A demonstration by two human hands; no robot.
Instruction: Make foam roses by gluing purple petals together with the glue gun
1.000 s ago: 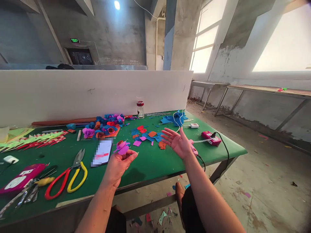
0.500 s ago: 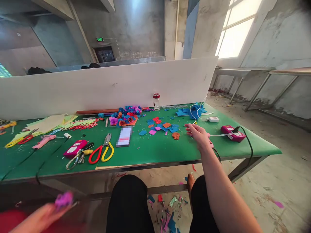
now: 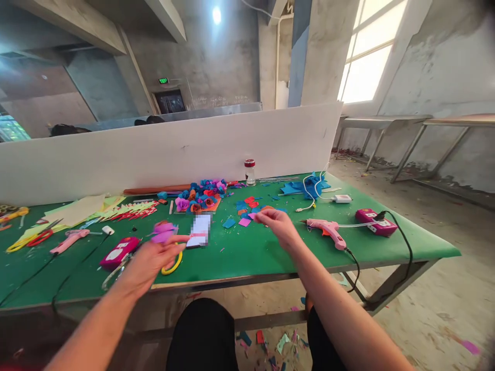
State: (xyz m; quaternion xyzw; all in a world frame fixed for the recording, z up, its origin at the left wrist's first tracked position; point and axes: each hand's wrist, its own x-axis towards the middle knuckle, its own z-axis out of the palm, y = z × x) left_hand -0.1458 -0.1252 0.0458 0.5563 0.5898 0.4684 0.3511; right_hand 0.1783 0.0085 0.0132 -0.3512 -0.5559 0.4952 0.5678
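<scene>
My left hand (image 3: 149, 260) is over the front of the table, its fingers closed around a purple paper flower (image 3: 164, 233), slightly blurred. Below it, scissors with a yellow handle (image 3: 175, 264) are mostly covered. Farther right, my right hand (image 3: 276, 225) pinches with thumb and forefinger at the edge of a small pink paper piece (image 3: 252, 216). That piece is among loose blue, red and orange paper pieces (image 3: 229, 223). A pink hot glue gun (image 3: 327, 228) lies on its side to the right of this hand.
Finished paper flowers (image 3: 201, 196) are heaped behind a phone (image 3: 200, 230). A lidded glass jar (image 3: 250, 174) stands by the white board (image 3: 232, 139). Magenta power boxes (image 3: 375, 221) with cords sit at right and left. Blue paper (image 3: 305, 186) and a white charger (image 3: 342, 199) are at back right.
My left hand has risen from below the table edge to above the tabletop with the purple flower. My right hand has moved left from the glue gun to the paper pieces. The view tilted up slightly.
</scene>
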